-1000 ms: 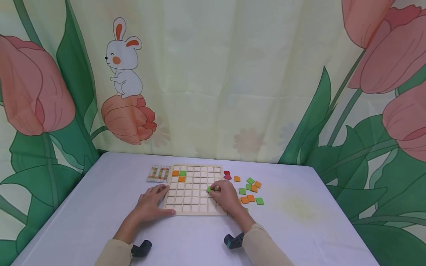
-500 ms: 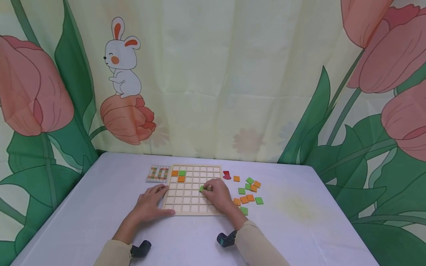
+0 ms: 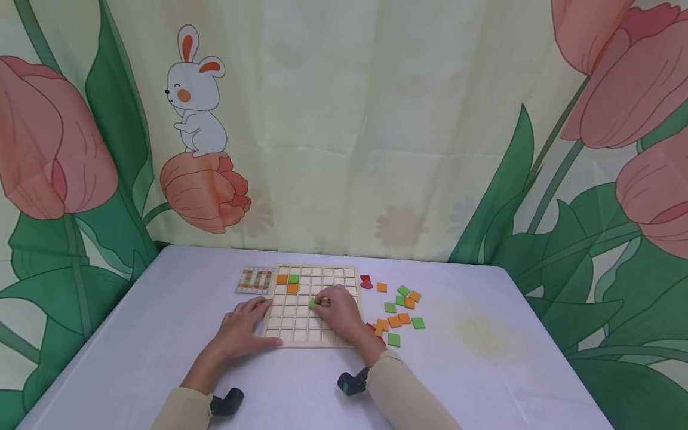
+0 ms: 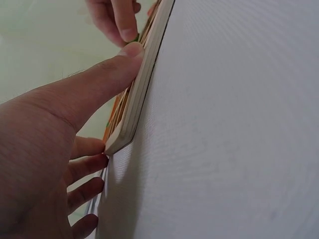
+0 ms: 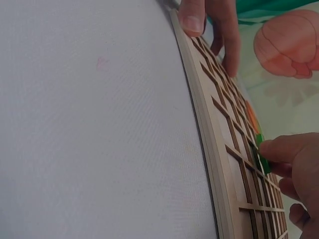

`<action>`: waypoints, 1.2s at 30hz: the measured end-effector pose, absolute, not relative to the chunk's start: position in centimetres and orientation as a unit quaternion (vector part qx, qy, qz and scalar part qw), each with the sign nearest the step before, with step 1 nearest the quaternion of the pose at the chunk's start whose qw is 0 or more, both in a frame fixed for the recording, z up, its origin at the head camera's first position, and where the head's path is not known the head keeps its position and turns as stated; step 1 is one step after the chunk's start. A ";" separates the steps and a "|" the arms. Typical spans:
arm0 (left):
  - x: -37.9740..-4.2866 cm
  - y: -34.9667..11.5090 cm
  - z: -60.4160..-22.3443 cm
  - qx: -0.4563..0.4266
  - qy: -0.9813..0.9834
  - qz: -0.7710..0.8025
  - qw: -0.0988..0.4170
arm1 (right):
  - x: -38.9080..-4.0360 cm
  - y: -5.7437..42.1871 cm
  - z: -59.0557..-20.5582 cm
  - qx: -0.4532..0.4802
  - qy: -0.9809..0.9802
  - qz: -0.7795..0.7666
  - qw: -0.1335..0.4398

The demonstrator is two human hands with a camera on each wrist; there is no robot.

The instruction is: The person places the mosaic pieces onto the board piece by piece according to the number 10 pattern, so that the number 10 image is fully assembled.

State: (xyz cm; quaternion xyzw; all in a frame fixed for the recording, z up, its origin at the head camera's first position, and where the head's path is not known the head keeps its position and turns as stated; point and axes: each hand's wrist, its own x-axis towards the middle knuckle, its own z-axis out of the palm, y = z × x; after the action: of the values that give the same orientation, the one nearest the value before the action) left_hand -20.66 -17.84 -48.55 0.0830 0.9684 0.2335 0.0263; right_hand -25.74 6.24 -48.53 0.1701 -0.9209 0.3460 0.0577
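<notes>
A flat wooden grid board (image 3: 292, 344) lies on the table. My right hand (image 3: 340, 310) pinches a green square tile (image 3: 312, 303) between thumb and fingers, over the middle cells; the right wrist view shows the tile (image 5: 263, 154) tilted on edge, close over the grid. My left hand (image 3: 243, 329) rests at the board's front left corner, its thumb (image 4: 107, 74) on the front rim and its fingers spread along the left side. Near the board's upper left sit an orange tile (image 3: 282, 279), a green tile (image 3: 293, 279) beside it and another orange tile (image 3: 292, 289) below the green one.
A pattern card (image 3: 255, 280) with coloured squares lies left of the board. To the right are several loose orange tiles (image 3: 395, 322) and green tiles (image 3: 418, 323), plus red pieces (image 3: 366, 282). Behind the table hangs a printed curtain (image 3: 322, 131).
My right hand has moved left across the board with the green tile in its fingers, uncovering loose orange and red pieces by the board's right edge. The left hand stays in place.
</notes>
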 end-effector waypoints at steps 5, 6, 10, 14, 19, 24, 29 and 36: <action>-20.6 -17.9 -48.7 0.087 0.969 0.230 0.021 | -25.8 5.5 -48.6 0.162 -0.925 0.341 0.051; -20.6 -17.9 -48.7 0.088 0.969 0.229 0.021 | -25.8 5.4 -48.7 0.162 -0.925 0.340 0.050; -20.6 -17.9 -48.7 0.088 0.969 0.229 0.021 | -25.9 4.9 -48.7 0.175 -0.924 0.335 0.061; -20.6 -17.9 -48.6 0.089 0.969 0.231 0.021 | -26.0 4.4 -48.6 0.181 -0.925 0.328 0.068; -20.6 -17.9 -48.6 0.089 0.968 0.233 0.020 | -26.1 3.8 -48.4 0.191 -0.927 0.315 0.075; -20.6 -17.9 -48.7 0.087 0.969 0.231 0.020 | -26.1 3.3 -48.1 0.199 -0.929 0.299 0.083; -20.7 -17.8 -48.7 0.084 0.969 0.230 0.022 | -26.1 2.8 -47.8 0.191 -0.934 0.293 0.075; -20.8 -17.8 -48.8 0.077 0.970 0.228 0.029 | -26.6 2.0 -47.9 0.194 -0.939 0.276 0.075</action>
State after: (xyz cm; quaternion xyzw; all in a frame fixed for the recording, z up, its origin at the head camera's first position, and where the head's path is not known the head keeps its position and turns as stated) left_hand -20.78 -17.83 -48.77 0.0766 0.9702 0.2280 0.0290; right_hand -26.58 2.03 -47.88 0.1937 -0.9386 0.2755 0.0748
